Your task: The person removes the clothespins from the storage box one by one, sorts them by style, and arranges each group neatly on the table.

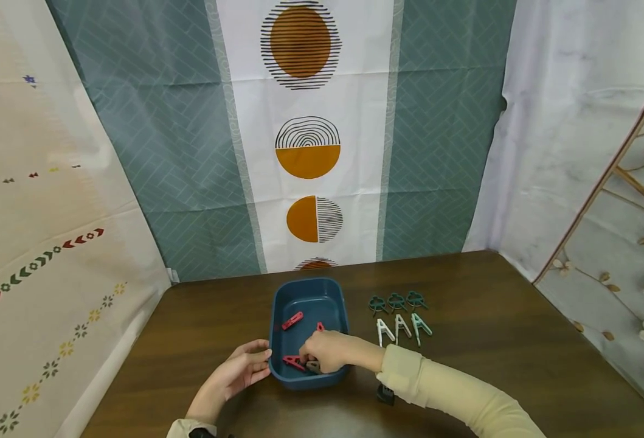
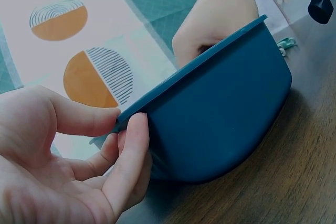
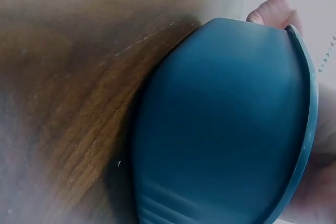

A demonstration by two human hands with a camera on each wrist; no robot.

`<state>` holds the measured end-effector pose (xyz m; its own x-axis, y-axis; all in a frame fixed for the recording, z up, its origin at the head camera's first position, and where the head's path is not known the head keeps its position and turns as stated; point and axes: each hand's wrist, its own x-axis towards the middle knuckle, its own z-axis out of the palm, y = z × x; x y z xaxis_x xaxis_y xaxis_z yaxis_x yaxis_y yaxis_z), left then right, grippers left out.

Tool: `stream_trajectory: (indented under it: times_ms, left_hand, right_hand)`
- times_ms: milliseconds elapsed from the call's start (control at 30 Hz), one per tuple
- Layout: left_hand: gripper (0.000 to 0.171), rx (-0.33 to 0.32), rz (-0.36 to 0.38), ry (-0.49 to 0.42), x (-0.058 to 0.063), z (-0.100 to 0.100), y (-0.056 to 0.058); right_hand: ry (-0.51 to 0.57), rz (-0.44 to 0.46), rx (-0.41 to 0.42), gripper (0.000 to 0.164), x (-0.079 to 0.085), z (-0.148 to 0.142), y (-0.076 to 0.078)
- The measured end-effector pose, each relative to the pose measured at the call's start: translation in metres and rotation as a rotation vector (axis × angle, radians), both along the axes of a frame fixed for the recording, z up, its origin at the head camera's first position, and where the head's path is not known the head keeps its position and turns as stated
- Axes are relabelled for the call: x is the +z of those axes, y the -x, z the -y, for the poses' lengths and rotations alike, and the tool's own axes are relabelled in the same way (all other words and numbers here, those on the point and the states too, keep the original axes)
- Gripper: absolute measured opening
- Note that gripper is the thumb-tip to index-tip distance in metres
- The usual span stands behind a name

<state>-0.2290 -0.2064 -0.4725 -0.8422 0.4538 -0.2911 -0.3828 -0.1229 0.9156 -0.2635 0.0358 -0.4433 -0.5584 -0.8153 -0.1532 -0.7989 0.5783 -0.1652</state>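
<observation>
A dark blue plastic basin (image 1: 309,384) stands on the table. At its left rim my left hand (image 1: 238,372) pinches the edge between thumb and fingers, as the left wrist view shows. My right hand (image 1: 326,351) reaches down inside the basin, fingers bent toward the bottom. Just by those fingertips lie a red clothespin (image 1: 293,362) and a brownish clothespin (image 1: 313,367); whether the fingers grip either one is hidden. Farther back in the basin is another red clothespin (image 1: 292,320), and a red piece (image 1: 320,326) peeks out behind the right hand.
Right of the basin, three dark green round clips (image 1: 396,302) form a row on the brown wooden table (image 1: 486,340). In front of them lie a white clothespin (image 1: 384,331), a pale one (image 1: 402,326) and a mint green one (image 1: 421,328). Patterned cloths hang behind and at both sides.
</observation>
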Motion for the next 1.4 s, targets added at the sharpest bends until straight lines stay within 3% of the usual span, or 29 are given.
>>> stream_trajectory:
  times_ms: [167,400,633,833,1000,1167,1400]
  left_hand:
    - [0.024,-0.014,-0.007,0.008,0.000,0.000,0.001]
    - [0.018,-0.007,-0.004,0.009,0.001,-0.001,0.001]
    - [0.020,0.010,0.015,0.014,0.002,-0.001,0.000]
    - [0.023,0.024,0.023,0.019,0.001,-0.001,0.000]
    - [0.022,0.023,0.020,0.020,0.000,-0.002,0.000]
    - [0.024,0.024,0.019,0.020,0.001,-0.004,0.001]
    - [0.028,0.033,0.013,0.034,0.001,-0.005,0.000]
  right_hand:
    - [0.162,0.149,-0.046,0.022,-0.001,-0.002,0.010]
    - [0.486,0.544,-0.139,0.030,0.002,-0.006,0.027]
    - [0.563,0.765,-0.262,0.033,-0.007,-0.008,0.040]
    - [0.445,0.699,-0.280,0.039,-0.003,-0.009,0.043]
    - [0.294,0.682,-0.202,0.052,0.006,-0.013,0.049]
    - [0.190,0.665,-0.148,0.045,0.011,-0.016,0.053]
    - [0.016,0.530,-0.029,0.044,0.015,-0.013,0.051]
